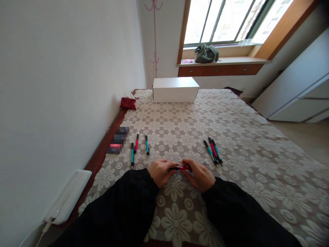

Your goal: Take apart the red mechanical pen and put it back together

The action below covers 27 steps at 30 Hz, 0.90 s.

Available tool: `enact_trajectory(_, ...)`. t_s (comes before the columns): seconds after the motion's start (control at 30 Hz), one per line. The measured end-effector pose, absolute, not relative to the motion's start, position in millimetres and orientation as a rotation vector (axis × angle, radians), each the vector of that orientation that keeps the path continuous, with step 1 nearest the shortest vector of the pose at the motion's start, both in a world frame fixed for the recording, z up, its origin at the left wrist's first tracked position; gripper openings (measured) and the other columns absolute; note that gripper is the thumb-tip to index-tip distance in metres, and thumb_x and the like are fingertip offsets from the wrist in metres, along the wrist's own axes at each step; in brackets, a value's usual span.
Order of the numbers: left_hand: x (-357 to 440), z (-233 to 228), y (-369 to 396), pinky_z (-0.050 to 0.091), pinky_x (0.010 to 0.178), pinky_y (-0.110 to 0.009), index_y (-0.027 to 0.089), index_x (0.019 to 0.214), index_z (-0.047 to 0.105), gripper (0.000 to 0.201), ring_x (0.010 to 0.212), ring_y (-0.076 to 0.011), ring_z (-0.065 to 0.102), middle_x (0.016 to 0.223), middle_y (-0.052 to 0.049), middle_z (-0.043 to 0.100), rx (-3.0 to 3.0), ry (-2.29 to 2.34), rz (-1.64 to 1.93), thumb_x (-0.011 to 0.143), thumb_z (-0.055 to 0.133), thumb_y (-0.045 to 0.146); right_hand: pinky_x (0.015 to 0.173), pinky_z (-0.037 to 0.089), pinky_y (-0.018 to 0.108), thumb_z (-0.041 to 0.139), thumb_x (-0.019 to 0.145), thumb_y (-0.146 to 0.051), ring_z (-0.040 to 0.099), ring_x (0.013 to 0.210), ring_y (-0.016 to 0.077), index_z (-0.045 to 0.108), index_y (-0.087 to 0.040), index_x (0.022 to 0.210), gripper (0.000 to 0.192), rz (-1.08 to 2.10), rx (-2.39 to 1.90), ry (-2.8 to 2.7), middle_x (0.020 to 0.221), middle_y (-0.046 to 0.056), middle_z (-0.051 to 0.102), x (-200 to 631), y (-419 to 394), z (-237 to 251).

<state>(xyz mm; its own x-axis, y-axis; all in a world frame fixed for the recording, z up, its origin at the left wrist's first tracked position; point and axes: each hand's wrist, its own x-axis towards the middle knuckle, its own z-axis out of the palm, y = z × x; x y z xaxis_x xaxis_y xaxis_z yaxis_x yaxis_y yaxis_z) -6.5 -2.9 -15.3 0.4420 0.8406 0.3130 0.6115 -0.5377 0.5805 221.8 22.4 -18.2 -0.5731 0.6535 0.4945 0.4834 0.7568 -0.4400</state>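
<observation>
Both hands meet low over the cream floral lace tablecloth [231, 144], black sleeves [123, 209] covering both forearms. Left hand [161, 171] and right hand [197, 174] each pinch one end of a slim red pen with black ends [180, 168], held level between them, just above the cloth. Fingers of both hands curl closed on it; pen middle shows, tips hidden under the fingers.

Left of and beyond the left hand: three loose pens on the cloth, two teal-and-black [132, 154] [147, 145], one red-and-black [136, 142], lying roughly parallel, slightly apart. Further left, a blurred dark packet with a red stripe [117, 140] near the table edge.

Right of and just beyond the right hand: a tight bunch of three pens, teal and red [213, 151], touching one another.

Far ahead of the hands: white rectangular box [175, 89]; dark red pouch [130, 103] to its left. Near left, by the left elbow, a white flat device with a cable [68, 197] against the wall.
</observation>
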Motion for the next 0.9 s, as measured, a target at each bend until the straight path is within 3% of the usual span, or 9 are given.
enact_trajectory(0.13,-6,-9,-6,0.058,0.087,-0.031,0.024,0.115,0.072,0.025,0.089,-0.0181,0.071,0.099,-0.003,0.078,2.312,1.189,0.852,0.1,0.054,0.032,0.067,0.053,0.029,0.047,0.103,-0.024,0.067,0.073,0.0179,0.058,-0.023,0.097,0.012,0.335,-0.811,-2.357,0.081,0.004,0.067,223,23,-18)
enact_trajectory(0.43,-6,-9,-3,0.058,0.085,-0.031,0.022,0.112,0.073,0.025,0.085,-0.0177,0.07,0.096,-0.003,0.078,2.318,1.129,0.914,0.1,0.054,0.032,0.068,0.053,0.03,0.047,0.105,-0.032,0.068,0.074,0.0187,0.058,-0.022,0.104,0.015,0.288,-0.803,-2.368,0.084,0.005,0.069,222,21,-12)
enact_trajectory(0.9,-5,-2,-6,0.056,0.082,-0.03,0.02,0.105,0.075,0.017,0.084,-0.0173,0.068,0.091,-0.003,0.078,2.222,1.113,1.083,0.094,0.063,0.023,0.069,0.048,0.03,0.04,0.107,-0.028,0.065,0.07,0.0176,0.06,-0.021,0.095,0.025,0.183,-0.805,-2.417,0.078,0.003,0.068,222,23,-10)
